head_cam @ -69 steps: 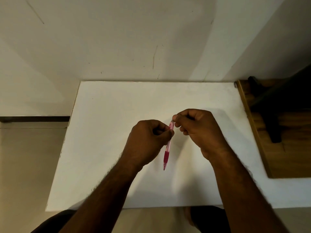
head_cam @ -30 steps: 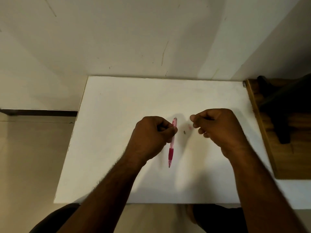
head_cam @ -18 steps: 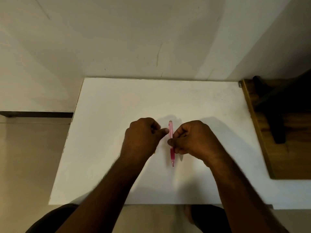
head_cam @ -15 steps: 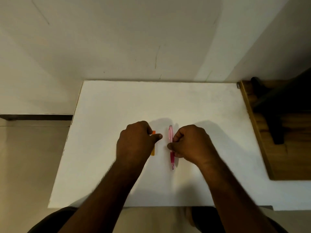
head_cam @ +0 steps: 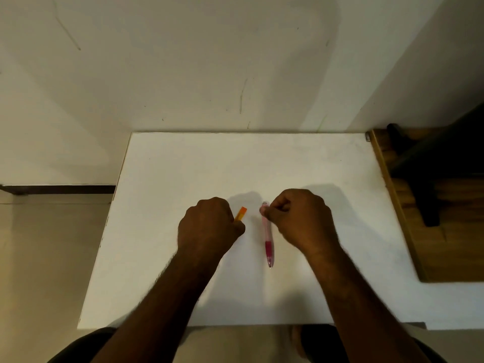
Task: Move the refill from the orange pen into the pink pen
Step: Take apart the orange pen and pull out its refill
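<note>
The pink pen (head_cam: 267, 237) lies on the white table (head_cam: 183, 166), tip pointing toward me. My right hand (head_cam: 298, 221) is curled, its fingertips pinching the pen's far end. My left hand (head_cam: 209, 226) is a closed fist just left of the pink pen. The orange pen (head_cam: 241, 214) pokes out from behind that fist, only its far end showing, and the fingers appear closed on it. The rest of the orange pen is hidden by the hand. No loose refill is visible.
A wooden surface (head_cam: 408, 231) with dark bars (head_cam: 429, 200) borders the table's right edge. A pale wall (head_cam: 209, 61) stands right behind the table. The table's left edge drops to the floor (head_cam: 39, 258).
The pink pen went from upright in my left hand to lying on the table under my right fingertips. My left hand moved left, and the orange pen came into view at it.
</note>
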Motion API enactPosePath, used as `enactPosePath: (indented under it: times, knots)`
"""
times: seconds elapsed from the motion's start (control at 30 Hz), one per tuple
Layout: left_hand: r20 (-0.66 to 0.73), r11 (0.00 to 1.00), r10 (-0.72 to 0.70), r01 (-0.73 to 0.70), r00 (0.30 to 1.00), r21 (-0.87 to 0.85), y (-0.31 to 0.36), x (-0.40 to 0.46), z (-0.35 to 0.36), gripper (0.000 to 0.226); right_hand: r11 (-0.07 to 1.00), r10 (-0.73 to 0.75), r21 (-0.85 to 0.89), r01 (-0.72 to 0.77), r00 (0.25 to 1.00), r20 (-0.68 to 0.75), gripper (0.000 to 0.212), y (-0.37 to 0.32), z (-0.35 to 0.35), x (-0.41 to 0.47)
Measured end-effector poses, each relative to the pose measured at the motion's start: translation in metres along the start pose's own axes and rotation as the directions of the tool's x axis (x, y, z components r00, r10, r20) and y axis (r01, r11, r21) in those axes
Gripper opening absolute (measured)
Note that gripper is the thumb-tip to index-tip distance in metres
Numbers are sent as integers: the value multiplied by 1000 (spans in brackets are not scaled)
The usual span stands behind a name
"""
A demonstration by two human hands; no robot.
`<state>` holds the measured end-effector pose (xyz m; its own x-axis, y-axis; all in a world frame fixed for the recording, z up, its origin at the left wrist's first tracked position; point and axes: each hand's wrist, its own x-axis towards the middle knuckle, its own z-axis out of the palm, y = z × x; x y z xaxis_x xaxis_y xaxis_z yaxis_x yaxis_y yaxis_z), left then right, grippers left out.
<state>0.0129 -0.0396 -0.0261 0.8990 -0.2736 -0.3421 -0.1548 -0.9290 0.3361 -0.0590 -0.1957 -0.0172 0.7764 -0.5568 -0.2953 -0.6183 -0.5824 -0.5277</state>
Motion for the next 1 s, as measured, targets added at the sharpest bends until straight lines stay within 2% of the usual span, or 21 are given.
enactPosePath:
  times: [0.1, 0.2, 0.33, 0.47, 0.6, 0.67, 0.73, 0.83, 0.9, 1.0]
  knots:
    - [-48, 995, 81, -83, 996, -46, 1, -2, -6, 17, 945, 4, 328, -2, 1000, -5, 19, -2, -8, 2]
    - [-87, 978, 180, -188, 980, -87, 0, -6, -11, 17, 872, -7, 488, -28, 998, 69, 17, -5, -6, 1]
    - [-123, 953, 265, -279, 957, -119, -2, -10, -17, 14, 818, -48, 575, -17, 994, 98, 4, -9, -6, 1]
    - [-126, 937, 295, -313, 947, -156, -6, -12, -21, 15, 806, -60, 591, -7, 994, 93, 6, -13, -1, 2]
    - [-146, 944, 283, -302, 948, -134, -9, -12, -27, 13, 795, 7, 606, -10, 1000, 6, 5, -14, 1, 4]
    - [-160, 952, 252, -274, 954, -135, -12, -11, -30, 14, 813, 8, 582, 11, 1000, -30, 4, -12, 1, 5]
    - [-164, 953, 243, -267, 956, -144, -14, -11, -32, 13, 867, -54, 494, 62, 998, -30, 7, -15, 7, 2]
    - [-164, 942, 259, -287, 952, -174, -13, -12, -36, 24, 959, -170, 227, 168, 985, -11, 8, -22, 25, -8]
    - [-171, 932, 268, -300, 948, -204, -12, -12, -37, 34, 977, -202, 75, 201, 979, 10, 11, -25, 35, -13]
    - [-183, 928, 271, -307, 945, -210, -10, -12, -37, 21, 979, -186, -76, 191, 981, 60, 16, -26, 45, -17]
